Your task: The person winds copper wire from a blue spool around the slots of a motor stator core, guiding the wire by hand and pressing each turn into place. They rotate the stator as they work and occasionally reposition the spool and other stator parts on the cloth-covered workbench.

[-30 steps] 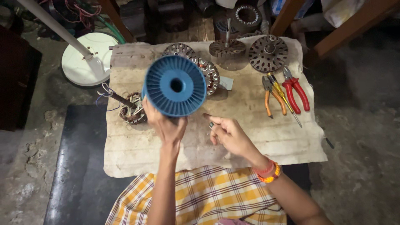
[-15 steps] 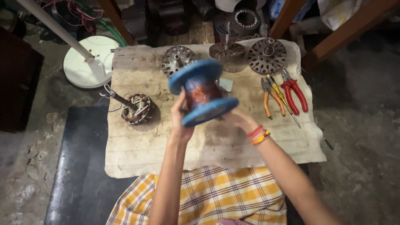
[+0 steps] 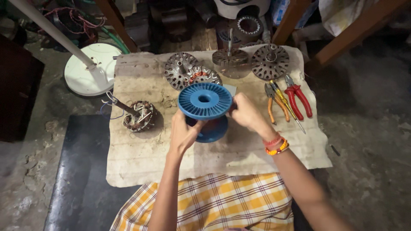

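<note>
A blue plastic spool (image 3: 204, 101) with a reddish wire core stands upright over the cloth, its top flange facing me. My left hand (image 3: 183, 134) grips it from below at the core. At the right edge of the top flange my right hand (image 3: 247, 114) holds on; bangles are on that wrist. Both hands are on the spool above the middle of a worn cloth (image 3: 141, 158).
A wound motor stator with a shaft (image 3: 138, 116) lies left of the spool. Round slotted metal motor discs (image 3: 270, 61) sit along the cloth's far edge. Orange pliers, a screwdriver and red pliers (image 3: 298, 99) lie at the right. A white fan base (image 3: 88, 72) stands far left.
The spool has turned from tilted on its side to upright with its flange facing up and sits lower. My right hand has moved from under it to the flange's right edge.
</note>
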Motion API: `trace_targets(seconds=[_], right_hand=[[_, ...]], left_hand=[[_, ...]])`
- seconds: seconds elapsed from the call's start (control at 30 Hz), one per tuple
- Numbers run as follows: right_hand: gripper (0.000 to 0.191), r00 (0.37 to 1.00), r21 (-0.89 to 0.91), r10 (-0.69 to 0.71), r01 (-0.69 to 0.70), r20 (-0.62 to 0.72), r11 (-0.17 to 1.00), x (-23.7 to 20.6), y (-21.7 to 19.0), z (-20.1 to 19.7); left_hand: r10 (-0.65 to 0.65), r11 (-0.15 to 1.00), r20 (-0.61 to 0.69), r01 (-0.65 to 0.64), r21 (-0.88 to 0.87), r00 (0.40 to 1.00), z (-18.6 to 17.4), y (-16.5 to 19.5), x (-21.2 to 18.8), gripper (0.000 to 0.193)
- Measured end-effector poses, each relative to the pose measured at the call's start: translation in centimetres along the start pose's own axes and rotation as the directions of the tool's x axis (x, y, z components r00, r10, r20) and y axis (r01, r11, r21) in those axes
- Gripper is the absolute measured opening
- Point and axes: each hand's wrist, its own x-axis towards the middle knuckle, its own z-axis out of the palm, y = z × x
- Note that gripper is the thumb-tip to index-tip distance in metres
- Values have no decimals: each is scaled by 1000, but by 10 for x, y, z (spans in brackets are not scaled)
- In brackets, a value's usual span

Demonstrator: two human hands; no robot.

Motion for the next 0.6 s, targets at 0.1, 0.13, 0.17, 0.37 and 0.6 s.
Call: trace_targets(seconds=[0.1, 0.13, 0.17, 0.37, 0.6], right_hand=[[19, 969, 303, 235, -247, 75, 920, -9, -19, 10], [19, 973, 387, 220, -227, 62, 894, -13, -24, 16], [18, 977, 466, 207, -205, 48, 860, -18, -29, 22], [20, 991, 622, 133, -89, -25, 778, -33, -38, 44], [36, 979, 808, 107, -202, 172, 554, -38, -43, 46]], left_hand=[[152, 988, -137, -150, 28, 979, 4, 8, -8, 45], [238, 971, -187, -232, 54, 953, 5, 9, -11, 47], [292, 955, -199, -275, 106, 936, 7, 10, -13, 46], [497, 855, -256, -416, 311, 829, 8, -5, -18, 39], [352, 932, -476, -348, 99, 806, 31, -56, -11, 38]])
